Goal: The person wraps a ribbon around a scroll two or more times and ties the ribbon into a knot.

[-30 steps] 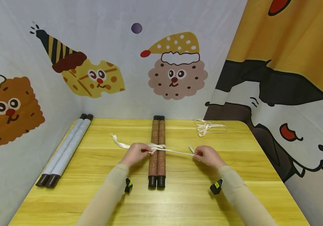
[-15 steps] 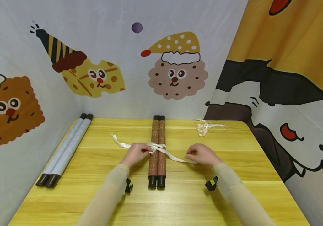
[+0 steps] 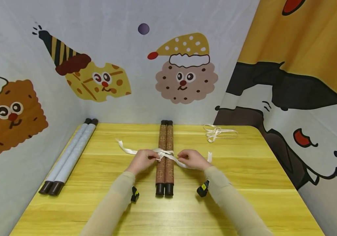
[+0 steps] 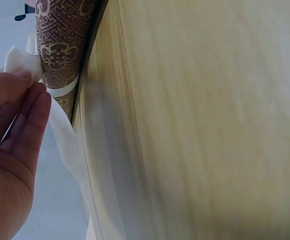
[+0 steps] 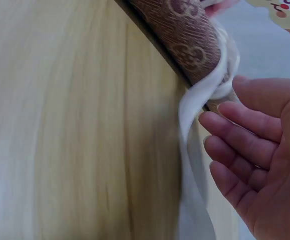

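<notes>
A pair of brown patterned scrolls (image 3: 164, 172) with dark end knobs lies side by side on the table, a white ribbon (image 3: 168, 154) wound about their middle. At the left scroll my left hand (image 3: 142, 160) pinches a bit of the ribbon between thumb and fingers; the left wrist view shows this folded bit of ribbon (image 4: 22, 62). My right hand (image 3: 194, 159) is just right of the scrolls. In the right wrist view its fingers (image 5: 235, 135) are spread and hold nothing, beside the ribbon's loose right tail (image 5: 189, 110). The left tail (image 3: 124, 149) lies out across the table.
Two pale blue scrolls (image 3: 71, 154) with dark knobs lie along the table's left edge. A loose bundle of white ribbon (image 3: 216, 133) rests at the back right of the wooden table (image 3: 245, 196). Printed cloth (image 3: 112, 111) hangs behind the table.
My right hand has let go of the ribbon's right tail and moved left to the scrolls. The tail, taut before, has gone slack. My left hand stays where it was, still pinching.
</notes>
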`<state>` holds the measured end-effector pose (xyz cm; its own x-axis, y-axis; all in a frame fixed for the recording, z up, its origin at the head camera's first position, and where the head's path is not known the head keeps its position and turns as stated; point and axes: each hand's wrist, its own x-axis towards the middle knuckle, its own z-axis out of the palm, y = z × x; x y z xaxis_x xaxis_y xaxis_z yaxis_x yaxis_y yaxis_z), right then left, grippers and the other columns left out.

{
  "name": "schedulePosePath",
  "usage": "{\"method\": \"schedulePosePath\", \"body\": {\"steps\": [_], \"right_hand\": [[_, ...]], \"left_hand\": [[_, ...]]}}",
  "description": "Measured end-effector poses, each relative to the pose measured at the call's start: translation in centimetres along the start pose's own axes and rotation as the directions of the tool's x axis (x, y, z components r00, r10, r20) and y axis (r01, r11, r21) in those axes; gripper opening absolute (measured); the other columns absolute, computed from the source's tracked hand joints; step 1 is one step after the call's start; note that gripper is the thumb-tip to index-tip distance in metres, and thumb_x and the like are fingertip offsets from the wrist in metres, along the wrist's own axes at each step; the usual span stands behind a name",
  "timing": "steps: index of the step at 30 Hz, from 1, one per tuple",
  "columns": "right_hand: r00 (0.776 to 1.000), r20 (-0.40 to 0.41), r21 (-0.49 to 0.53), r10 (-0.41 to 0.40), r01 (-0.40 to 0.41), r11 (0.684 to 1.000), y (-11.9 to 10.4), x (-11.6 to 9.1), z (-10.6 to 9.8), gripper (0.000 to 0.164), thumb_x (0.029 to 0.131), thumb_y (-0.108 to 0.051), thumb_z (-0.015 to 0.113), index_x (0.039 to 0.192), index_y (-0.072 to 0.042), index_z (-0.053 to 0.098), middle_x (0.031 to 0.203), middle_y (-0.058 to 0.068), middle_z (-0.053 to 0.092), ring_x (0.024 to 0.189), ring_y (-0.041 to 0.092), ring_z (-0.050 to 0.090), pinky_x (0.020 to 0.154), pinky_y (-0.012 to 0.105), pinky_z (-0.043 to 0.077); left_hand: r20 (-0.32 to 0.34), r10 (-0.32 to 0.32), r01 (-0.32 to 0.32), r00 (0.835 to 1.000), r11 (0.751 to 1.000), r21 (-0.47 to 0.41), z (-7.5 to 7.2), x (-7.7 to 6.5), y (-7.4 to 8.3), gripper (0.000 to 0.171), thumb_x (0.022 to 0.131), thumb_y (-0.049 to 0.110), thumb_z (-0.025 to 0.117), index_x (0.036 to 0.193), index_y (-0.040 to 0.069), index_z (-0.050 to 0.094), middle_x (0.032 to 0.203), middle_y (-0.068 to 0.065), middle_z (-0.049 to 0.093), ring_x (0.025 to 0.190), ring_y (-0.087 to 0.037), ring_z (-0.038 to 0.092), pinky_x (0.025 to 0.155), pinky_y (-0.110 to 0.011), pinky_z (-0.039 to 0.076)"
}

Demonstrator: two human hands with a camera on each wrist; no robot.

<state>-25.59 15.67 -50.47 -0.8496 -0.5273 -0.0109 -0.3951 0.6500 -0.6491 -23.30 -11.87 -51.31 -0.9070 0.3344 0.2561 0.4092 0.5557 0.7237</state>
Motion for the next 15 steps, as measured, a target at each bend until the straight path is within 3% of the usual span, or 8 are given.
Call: {"method": "schedulePosePath", "body": {"steps": [6,15], "right_hand": [[0.999,0.026,0.006,0.022,-0.022,1.0,-0.3,0.7,0.6,0.021,0.095,-0.019,0.067,0.111,-0.006,0.071,0.095,-0.001,0.069,0.086,0.014,0.063,0.081,0.035,0.051],[0.994,0.088,0.071,0.063,-0.069,0.995,-0.9,1.4,0.4,0.021,0.095,-0.02,0.067,0.109,-0.005,0.071,0.097,0.0,0.069,0.09,0.015,0.062,0.086,0.037,0.049]], "left_hand": [[-0.002,0.0,0.0,1.0,1.0,0.002,0.1,0.0,0.1,0.019,0.083,-0.007,0.072,0.09,0.009,0.079,0.093,-0.003,0.075,0.093,-0.024,0.07,0.087,-0.038,0.055],[-0.01,-0.006,0.006,1.0,1.0,0.011,0.0,-0.1,0.2,0.019,0.082,-0.007,0.072,0.089,0.009,0.079,0.093,-0.003,0.075,0.092,-0.024,0.07,0.086,-0.038,0.055]]}}
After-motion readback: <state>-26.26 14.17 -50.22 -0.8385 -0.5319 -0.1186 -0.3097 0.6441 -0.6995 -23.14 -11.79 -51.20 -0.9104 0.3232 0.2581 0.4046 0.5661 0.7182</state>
